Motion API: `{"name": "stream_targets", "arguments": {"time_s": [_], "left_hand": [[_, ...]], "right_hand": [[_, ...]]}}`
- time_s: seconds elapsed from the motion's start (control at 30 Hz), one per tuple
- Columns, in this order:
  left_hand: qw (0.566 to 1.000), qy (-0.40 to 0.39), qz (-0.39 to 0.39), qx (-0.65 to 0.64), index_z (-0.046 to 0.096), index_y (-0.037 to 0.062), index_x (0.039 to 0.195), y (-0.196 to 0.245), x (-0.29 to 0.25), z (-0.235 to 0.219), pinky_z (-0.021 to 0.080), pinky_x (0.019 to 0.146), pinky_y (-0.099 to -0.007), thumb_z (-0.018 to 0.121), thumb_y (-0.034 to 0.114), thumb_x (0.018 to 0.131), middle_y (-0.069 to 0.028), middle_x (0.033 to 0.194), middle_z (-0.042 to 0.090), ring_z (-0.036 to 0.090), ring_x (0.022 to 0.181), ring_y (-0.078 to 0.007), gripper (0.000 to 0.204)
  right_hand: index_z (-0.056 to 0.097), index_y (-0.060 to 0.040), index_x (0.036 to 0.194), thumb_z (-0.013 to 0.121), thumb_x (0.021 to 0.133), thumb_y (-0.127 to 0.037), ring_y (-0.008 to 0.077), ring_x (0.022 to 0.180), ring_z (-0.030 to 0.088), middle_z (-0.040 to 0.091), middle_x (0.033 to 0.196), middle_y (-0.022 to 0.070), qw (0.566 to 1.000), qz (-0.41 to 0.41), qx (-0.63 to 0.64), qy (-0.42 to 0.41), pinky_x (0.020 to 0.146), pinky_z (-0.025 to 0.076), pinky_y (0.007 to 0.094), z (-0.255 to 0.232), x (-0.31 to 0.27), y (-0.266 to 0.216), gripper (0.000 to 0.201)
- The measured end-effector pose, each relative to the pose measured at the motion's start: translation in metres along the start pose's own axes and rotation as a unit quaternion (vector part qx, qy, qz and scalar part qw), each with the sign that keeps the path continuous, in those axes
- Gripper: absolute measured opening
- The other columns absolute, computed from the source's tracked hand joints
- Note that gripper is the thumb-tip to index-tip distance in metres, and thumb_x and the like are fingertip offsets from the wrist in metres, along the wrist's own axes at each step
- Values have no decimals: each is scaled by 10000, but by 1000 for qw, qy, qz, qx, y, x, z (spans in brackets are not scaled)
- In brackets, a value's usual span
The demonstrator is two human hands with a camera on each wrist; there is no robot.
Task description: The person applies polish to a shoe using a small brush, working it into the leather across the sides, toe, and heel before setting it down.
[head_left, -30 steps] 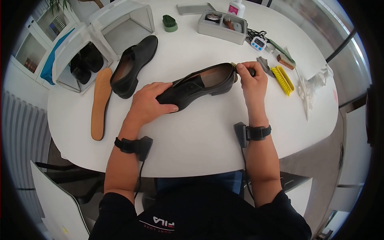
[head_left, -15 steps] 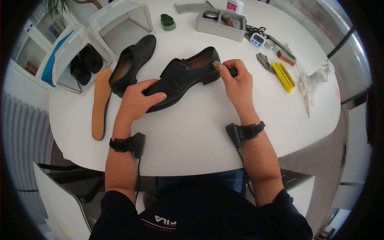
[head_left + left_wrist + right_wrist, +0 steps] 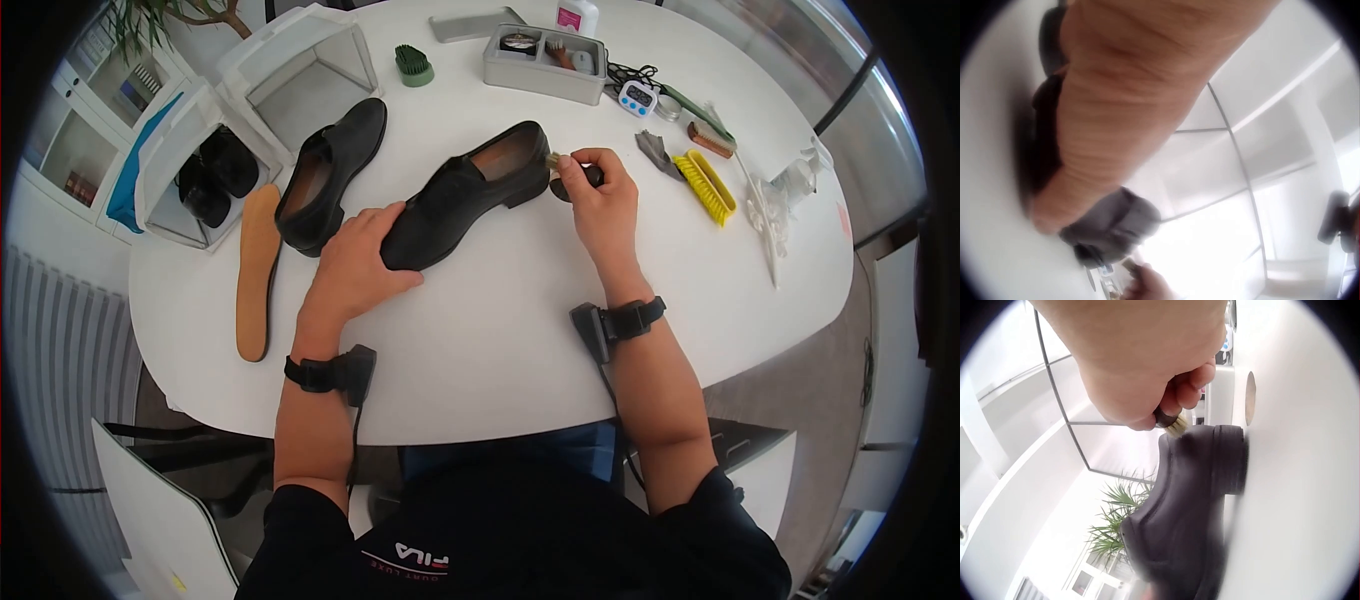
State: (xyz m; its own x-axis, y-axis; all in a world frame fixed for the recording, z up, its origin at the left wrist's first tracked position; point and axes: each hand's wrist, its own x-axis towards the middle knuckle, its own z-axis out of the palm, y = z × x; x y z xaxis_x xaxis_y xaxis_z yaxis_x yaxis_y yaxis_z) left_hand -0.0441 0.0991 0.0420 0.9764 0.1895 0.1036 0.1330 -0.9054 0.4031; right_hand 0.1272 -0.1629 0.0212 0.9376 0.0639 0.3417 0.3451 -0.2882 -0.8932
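A black leather lace-up shoe [image 3: 450, 215] stands on the white table, toe toward my left hand [image 3: 352, 265]. That hand grips the toe, fingers on the far side and thumb at the near side; in the left wrist view the palm hides much of it. My right hand [image 3: 608, 215] pinches a small round brush [image 3: 1175, 425] with a dark handle and pale bristles. Its bristle tips are at the upper back of the shoe's heel. A matching black shoe [image 3: 366, 125] lies just beyond my left hand, beside a tan insole [image 3: 257, 275].
Clear-sided boxes stand at the back left, one containing dark shoes [image 3: 205, 195]. Farther back are a green brush [image 3: 414, 68] and a metal tin [image 3: 540, 82] of supplies. To the right lie a timer [image 3: 637, 99], a grey cloth [image 3: 656, 153] and a yellow brush [image 3: 706, 190].
The shoe has shifted left and, after tilting its side up, sits more level. My left thumb has slid off the upper to the toe's near side. The brush followed the heel leftward.
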Motion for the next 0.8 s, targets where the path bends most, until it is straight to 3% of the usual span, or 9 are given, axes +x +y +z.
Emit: {"name": "stream_targets", "arguments": {"time_s": [0.07, 0.17, 0.23, 0.33, 0.47, 0.53, 0.6, 0.67, 0.8], "left_hand": [[996, 15, 1, -89, 608, 43, 1434, -3, 2, -6, 533, 1020, -393, 913, 207, 615, -146, 1254, 698, 677, 1162, -319, 890], [988, 15, 35, -149, 653, 12, 1366, -15, 3, -6, 538, 1006, -366, 923, 187, 624, -144, 1231, 719, 699, 1116, -290, 808], [984, 3, 34, -175, 663, -3, 1345, -19, 4, -7, 525, 1023, -359, 927, 174, 625, -141, 1262, 712, 688, 1140, -277, 787], [977, -13, 37, -211, 674, -26, 1319, -21, 5, -8, 503, 1054, -352, 939, 152, 621, -136, 1307, 699, 668, 1179, -263, 768], [970, -1, 62, -235, 699, -12, 1289, -26, 4, -6, 512, 1015, -333, 921, 159, 629, -112, 1249, 692, 664, 1130, -265, 717], [970, -4, 63, -233, 699, -14, 1286, -26, 5, -6, 511, 1015, -333, 924, 161, 627, -112, 1250, 690, 663, 1133, -266, 718], [971, -10, 67, -229, 700, -16, 1284, -24, 6, -6, 510, 1016, -334, 926, 163, 626, -111, 1250, 689, 661, 1137, -267, 718], [972, -26, 46, -227, 680, -52, 1306, -23, 6, -7, 470, 1099, -346, 943, 137, 617, -131, 1331, 681, 643, 1236, -268, 761], [973, -28, 44, -226, 680, -56, 1302, -17, 7, -6, 475, 1090, -346, 940, 140, 622, -128, 1323, 680, 645, 1224, -262, 754]], "right_hand": [[719, -35, 1042, 778, 974, -316, 154, 684, 695, 752, 770, 66, 1000, -10, 13, 13, 663, 532, 310, 1, 1, 2, 295], [715, -35, 1049, 781, 973, -307, 161, 698, 711, 758, 783, 79, 999, -12, 39, 33, 677, 545, 316, 2, 4, 6, 290], [715, -47, 1048, 789, 967, -292, 173, 712, 725, 761, 792, 90, 999, -43, 5, -24, 688, 555, 325, 6, -5, 0, 269], [716, -73, 1029, 796, 957, -272, 230, 713, 736, 758, 767, 93, 970, -208, -43, -117, 674, 562, 359, 10, -26, -20, 226], [715, -79, 1003, 799, 952, -287, 258, 680, 727, 747, 737, 81, 978, -188, -70, -54, 649, 561, 374, 9, -12, -10, 231], [720, -91, 988, 800, 946, -300, 268, 658, 726, 744, 730, 69, 993, -90, -67, 44, 623, 560, 382, -2, 4, -2, 228], [729, -102, 995, 795, 946, -298, 280, 659, 729, 748, 743, 86, 996, -70, -36, 41, 603, 558, 385, -4, 3, -1, 213], [727, -102, 999, 797, 941, -282, 271, 663, 730, 753, 763, 86, 986, -152, -65, 6, 607, 559, 380, 8, -10, -7, 201], [716, -104, 983, 831, 897, -243, 302, 692, 712, 744, 828, 98, 958, -256, 29, -126, 626, 559, 387, 30, -44, -38, 200]]}}
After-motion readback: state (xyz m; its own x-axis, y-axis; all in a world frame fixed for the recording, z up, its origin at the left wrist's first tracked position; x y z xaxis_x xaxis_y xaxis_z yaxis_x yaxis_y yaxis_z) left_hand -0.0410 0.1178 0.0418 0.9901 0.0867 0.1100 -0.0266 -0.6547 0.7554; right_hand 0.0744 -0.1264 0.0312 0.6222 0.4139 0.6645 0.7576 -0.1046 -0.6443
